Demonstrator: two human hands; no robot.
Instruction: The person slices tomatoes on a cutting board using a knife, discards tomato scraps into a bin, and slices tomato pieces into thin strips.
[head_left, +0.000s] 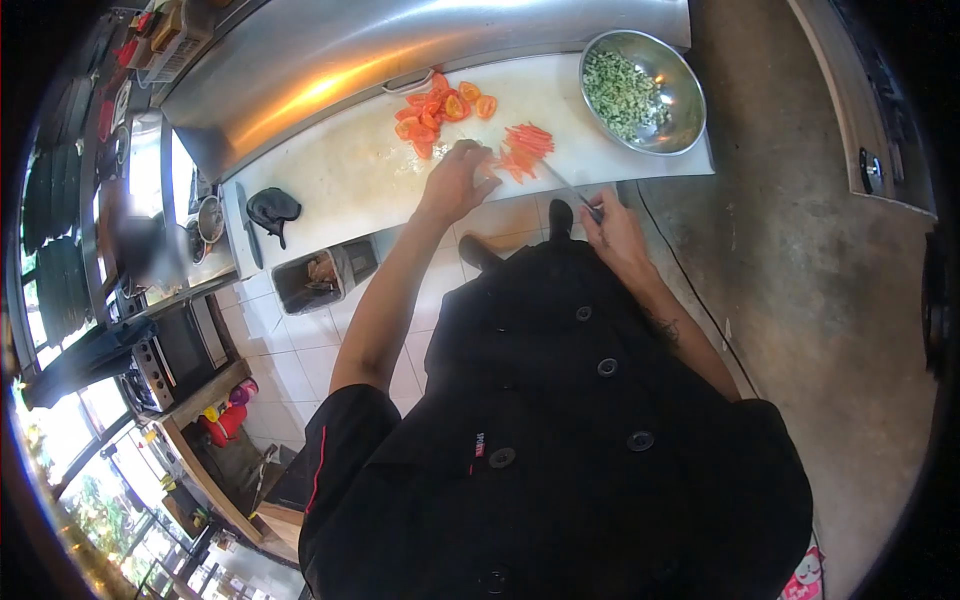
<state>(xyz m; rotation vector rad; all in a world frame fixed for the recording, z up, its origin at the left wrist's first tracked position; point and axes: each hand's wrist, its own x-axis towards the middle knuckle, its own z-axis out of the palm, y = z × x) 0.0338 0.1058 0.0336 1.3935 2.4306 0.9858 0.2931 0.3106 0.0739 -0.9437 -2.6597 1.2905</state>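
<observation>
My right hand (612, 232) grips the handle of a knife (568, 184), whose blade points up and left toward the cut tomato strips (528, 140). The blade's tip is by the strips. My left hand (458, 183) is on the near part of the white cutting board (340, 165), its fingers and thumb bent around a tomato piece (488, 160) that they partly hide. Beyond that hand lies a pile of hollowed tomato pieces (435, 112), spread loosely over the wet board.
A steel bowl (690, 112) of chopped green vegetable sits at the board's right end. At the left end are a black bundle (272, 212) and another knife (250, 232). A lined bin (300, 283) stands below the board's near edge. A cable (680, 258) crosses the floor.
</observation>
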